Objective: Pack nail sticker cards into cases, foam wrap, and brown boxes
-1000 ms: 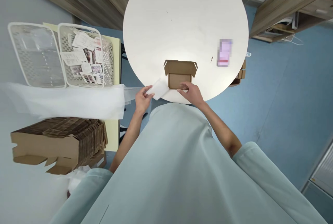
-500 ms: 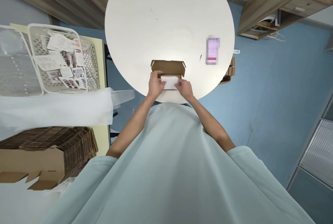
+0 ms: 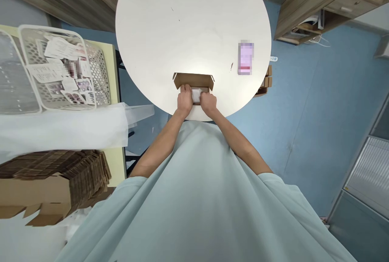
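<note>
Near the front edge of the round white table stands a small brown cardboard box with its lid raised at the back. Inside it lies a white wrapped packet, its ends covered by my hands. My left hand is closed over the packet's left end, fingers bent down into the box. At the other end my right hand is curled like a fist against the packet. The fingertips of both hands are hidden.
A phone-like purple object, blurred, lies on the table's right side. To my left, a yellow side table bears a white basket of printed packets, a roll of white wrap and stacked flat cardboard boxes.
My hands have moved closer together and curled over the packet, which now sits lower in the box and shows less. The whole view has shifted slightly.
</note>
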Tool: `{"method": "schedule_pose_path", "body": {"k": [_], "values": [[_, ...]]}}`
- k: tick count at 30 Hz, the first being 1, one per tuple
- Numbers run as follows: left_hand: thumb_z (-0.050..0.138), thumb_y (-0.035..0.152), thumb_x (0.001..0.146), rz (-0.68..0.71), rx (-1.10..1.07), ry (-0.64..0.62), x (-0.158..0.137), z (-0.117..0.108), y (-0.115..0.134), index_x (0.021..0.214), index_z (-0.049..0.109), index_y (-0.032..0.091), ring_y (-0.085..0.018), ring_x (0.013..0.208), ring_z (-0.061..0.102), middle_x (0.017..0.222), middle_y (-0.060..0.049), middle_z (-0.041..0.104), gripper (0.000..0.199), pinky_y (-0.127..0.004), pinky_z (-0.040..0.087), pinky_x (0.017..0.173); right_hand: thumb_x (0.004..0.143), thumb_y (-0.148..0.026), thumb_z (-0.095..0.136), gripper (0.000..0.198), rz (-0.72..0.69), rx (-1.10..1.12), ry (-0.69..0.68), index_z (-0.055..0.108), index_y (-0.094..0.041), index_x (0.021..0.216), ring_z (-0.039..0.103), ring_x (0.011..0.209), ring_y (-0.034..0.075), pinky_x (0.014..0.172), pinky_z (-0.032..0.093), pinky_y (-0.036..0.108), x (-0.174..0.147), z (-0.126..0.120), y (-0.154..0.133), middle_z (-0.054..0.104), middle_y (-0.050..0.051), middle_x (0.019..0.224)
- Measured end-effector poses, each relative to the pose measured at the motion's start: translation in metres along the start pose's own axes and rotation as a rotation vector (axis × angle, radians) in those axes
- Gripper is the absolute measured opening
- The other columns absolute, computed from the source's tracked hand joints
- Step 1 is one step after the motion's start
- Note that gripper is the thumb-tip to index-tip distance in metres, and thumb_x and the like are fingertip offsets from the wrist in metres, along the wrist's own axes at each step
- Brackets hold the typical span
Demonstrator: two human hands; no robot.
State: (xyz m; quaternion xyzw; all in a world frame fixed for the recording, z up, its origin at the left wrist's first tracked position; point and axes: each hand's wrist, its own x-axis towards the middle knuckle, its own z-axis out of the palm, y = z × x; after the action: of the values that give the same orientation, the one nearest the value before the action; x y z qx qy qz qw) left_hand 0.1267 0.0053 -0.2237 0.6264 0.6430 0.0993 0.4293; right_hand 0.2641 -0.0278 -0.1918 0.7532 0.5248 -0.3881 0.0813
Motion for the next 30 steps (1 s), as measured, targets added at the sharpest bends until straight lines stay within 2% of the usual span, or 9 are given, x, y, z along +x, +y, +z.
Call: {"method": "schedule_pose_path", "body": {"k": [5, 8, 11, 13, 16, 18, 21, 25, 30], "values": [[0.055, 0.013, 0.097, 0.042, 0.054, 0.006, -0.004, 0.0, 0.005, 0.113, 0.064, 0.023, -0.041, 0.117, 0.074, 0.125, -0.019, 0.069, 0.021, -0.054, 0.057, 0.104, 0.112, -0.021, 0.057, 0.019, -0.036, -0.04, 0.024, 0.076, -0.017, 0.113, 0.079, 0.111, 0.036, 0.096, 0.06, 0.047, -0.011, -0.006, 0.0, 0.083, 0.022, 0.118], [0.056, 0.018, 0.1, 0.068, 0.117, -0.023, -0.023, -0.017, 0.006, 0.113, 0.065, 0.023, -0.041, 0.115, 0.075, 0.125, -0.019, 0.07, 0.017, -0.053, 0.057, 0.103, 0.115, -0.035, 0.056, 0.024, -0.04, 0.016, 0.08, 0.075, -0.019, 0.115, 0.08, 0.109, 0.037, 0.096, 0.06, 0.047, -0.033, -0.019, 0.012, 0.083, 0.022, 0.116], [0.064, 0.029, 0.103, 0.064, 0.056, 0.065, -0.043, -0.044, 0.004, 0.118, 0.066, 0.025, -0.035, 0.11, 0.075, 0.119, -0.013, 0.072, 0.016, -0.048, 0.059, 0.102, 0.117, -0.046, 0.054, 0.03, -0.02, 0.116, 0.15, 0.074, -0.024, 0.111, 0.079, 0.107, 0.034, 0.096, 0.06, 0.045, -0.057, -0.037, 0.033, 0.084, 0.014, 0.112], [0.069, 0.036, 0.102, 0.044, -0.018, 0.18, -0.047, -0.061, 0.001, 0.132, 0.064, 0.025, -0.031, 0.11, 0.074, 0.128, -0.012, 0.071, 0.033, -0.046, 0.06, 0.104, 0.115, -0.051, 0.056, 0.033, 0.008, 0.215, 0.238, 0.072, -0.023, 0.121, 0.079, 0.107, 0.031, 0.098, 0.06, 0.044, -0.065, -0.05, 0.045, 0.083, 0.013, 0.114], [0.08, 0.039, 0.096, 0.066, -0.127, 0.284, -0.029, -0.078, -0.001, 0.155, 0.053, 0.022, -0.033, 0.131, 0.068, 0.151, -0.018, 0.063, 0.067, -0.047, 0.058, 0.112, 0.112, -0.056, 0.059, 0.046, -0.061, 0.358, 0.382, 0.065, -0.021, 0.142, 0.075, 0.123, 0.03, 0.107, 0.06, 0.046, -0.057, -0.067, 0.055, 0.079, 0.017, 0.133], [0.083, 0.036, 0.093, 0.067, -0.191, 0.24, -0.008, -0.083, 0.0, 0.164, 0.047, 0.022, -0.034, 0.137, 0.066, 0.158, -0.02, 0.06, 0.081, -0.049, 0.057, 0.116, 0.11, -0.058, 0.063, 0.057, -0.124, 0.429, 0.396, 0.06, -0.02, 0.152, 0.072, 0.132, 0.032, 0.111, 0.06, 0.047, -0.039, -0.076, 0.053, 0.073, 0.019, 0.148], [0.083, 0.027, 0.088, 0.049, -0.215, 0.095, 0.02, -0.085, 0.004, 0.167, 0.045, 0.018, -0.036, 0.129, 0.071, 0.157, -0.022, 0.064, 0.088, -0.053, 0.059, 0.115, 0.107, -0.056, 0.067, 0.064, -0.147, 0.463, 0.307, 0.058, -0.017, 0.157, 0.075, 0.125, 0.033, 0.111, 0.062, 0.05, -0.01, -0.083, 0.044, 0.07, 0.021, 0.154], [0.079, 0.02, 0.085, 0.083, -0.214, 0.016, 0.034, -0.087, 0.013, 0.166, 0.05, 0.017, -0.038, 0.127, 0.074, 0.153, -0.021, 0.068, 0.086, -0.055, 0.06, 0.114, 0.11, -0.054, 0.062, 0.06, -0.167, 0.433, 0.288, 0.06, -0.018, 0.157, 0.079, 0.112, 0.031, 0.111, 0.062, 0.051, 0.012, -0.089, 0.032, 0.075, 0.019, 0.147], [0.075, 0.019, 0.088, 0.141, -0.288, -0.01, 0.039, -0.088, 0.022, 0.161, 0.057, 0.019, -0.037, 0.138, 0.07, 0.153, -0.018, 0.067, 0.076, -0.054, 0.06, 0.117, 0.115, -0.051, 0.053, 0.052, -0.223, 0.394, 0.337, 0.063, -0.019, 0.154, 0.079, 0.111, 0.029, 0.111, 0.063, 0.049, 0.016, -0.098, 0.027, 0.079, 0.016, 0.138]]}}
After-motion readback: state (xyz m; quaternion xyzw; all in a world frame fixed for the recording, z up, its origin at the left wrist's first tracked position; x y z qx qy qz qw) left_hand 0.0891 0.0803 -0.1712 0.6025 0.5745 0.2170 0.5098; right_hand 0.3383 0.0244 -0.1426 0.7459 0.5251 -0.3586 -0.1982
